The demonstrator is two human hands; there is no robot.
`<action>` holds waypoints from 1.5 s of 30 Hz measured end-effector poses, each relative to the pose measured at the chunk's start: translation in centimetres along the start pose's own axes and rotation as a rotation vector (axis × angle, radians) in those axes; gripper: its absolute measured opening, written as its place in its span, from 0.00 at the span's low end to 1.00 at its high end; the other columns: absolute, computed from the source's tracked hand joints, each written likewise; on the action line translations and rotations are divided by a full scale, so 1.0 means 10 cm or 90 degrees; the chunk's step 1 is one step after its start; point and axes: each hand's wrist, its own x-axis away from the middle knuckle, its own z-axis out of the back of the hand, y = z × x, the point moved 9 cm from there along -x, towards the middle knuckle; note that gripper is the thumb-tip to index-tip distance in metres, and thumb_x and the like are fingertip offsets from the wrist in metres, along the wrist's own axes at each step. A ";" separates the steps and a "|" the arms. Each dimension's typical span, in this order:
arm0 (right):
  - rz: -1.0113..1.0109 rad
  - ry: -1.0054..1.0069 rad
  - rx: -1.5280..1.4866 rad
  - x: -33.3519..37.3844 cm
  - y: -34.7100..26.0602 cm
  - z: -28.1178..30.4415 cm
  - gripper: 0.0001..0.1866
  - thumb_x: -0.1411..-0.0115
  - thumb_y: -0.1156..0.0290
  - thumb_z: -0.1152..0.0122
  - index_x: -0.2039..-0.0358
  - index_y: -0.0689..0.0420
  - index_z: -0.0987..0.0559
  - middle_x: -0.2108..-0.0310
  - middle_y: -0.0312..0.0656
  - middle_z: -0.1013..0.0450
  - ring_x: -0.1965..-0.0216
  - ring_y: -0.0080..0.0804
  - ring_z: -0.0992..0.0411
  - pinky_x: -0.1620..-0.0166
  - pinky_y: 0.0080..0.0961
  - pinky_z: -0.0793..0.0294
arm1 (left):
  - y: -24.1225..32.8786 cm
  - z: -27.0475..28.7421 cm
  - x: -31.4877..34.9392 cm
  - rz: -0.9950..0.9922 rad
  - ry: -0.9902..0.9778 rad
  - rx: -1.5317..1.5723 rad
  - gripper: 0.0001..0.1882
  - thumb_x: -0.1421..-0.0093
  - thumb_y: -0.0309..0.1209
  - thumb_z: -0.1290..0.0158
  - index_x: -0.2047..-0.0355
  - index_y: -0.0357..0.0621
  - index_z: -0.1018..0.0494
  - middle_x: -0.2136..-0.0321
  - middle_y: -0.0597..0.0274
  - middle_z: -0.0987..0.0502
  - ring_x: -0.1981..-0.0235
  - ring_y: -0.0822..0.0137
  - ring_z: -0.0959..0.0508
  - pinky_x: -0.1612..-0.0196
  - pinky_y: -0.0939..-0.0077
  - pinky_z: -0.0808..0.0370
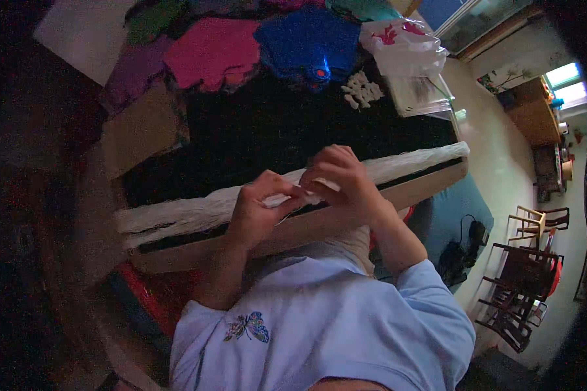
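A long bundle of white thread (209,202) lies stretched along the near edge of the black-covered table (261,130). Over its middle, my left hand (257,203) has thumb and forefinger pinched together on some of the white thread. My right hand (338,174) is just beside it, fingers curled and closed at the same spot. The fingertips of both hands nearly meet, and a few thin strands hang below them. Exactly how the thread runs between the fingers is hidden by the right hand.
Stacks of pink (212,52) and blue cloth pieces (306,42) lie at the far side. Small white pieces (362,90) sit near a white plastic bag (404,49). A cardboard piece (143,133) is at the left. Dark wooden chairs (518,280) stand off to the right.
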 end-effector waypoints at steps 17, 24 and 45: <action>-0.284 0.303 -0.428 0.28 0.73 0.01 0.04 0.46 0.80 0.46 0.68 0.62 0.27 0.69 0.40 0.27 0.65 0.24 0.29 0.60 0.21 0.29 | 0.31 -0.03 0.04 -0.188 0.248 -0.315 0.13 0.55 0.20 0.45 0.66 0.44 0.27 0.67 0.63 0.28 0.63 0.63 0.30 0.63 0.71 0.32; -0.401 0.214 0.368 0.44 1.84 0.94 0.06 0.47 0.70 0.46 0.71 0.59 0.27 0.75 0.46 0.27 0.71 0.44 0.27 0.67 0.35 0.29 | 0.13 0.06 0.13 -0.140 0.220 -0.283 0.10 0.54 0.21 0.45 0.69 0.44 0.26 0.68 0.61 0.26 0.64 0.61 0.28 0.60 0.71 0.31; -0.092 -0.047 0.169 0.19 0.83 -0.28 0.06 0.52 0.75 0.43 0.71 0.55 0.26 0.70 0.40 0.35 0.68 0.40 0.34 0.60 0.30 0.36 | -0.08 -0.10 -0.05 -0.040 0.071 -0.321 0.05 0.53 0.24 0.45 0.73 0.40 0.27 0.73 0.59 0.29 0.67 0.61 0.29 0.65 0.69 0.30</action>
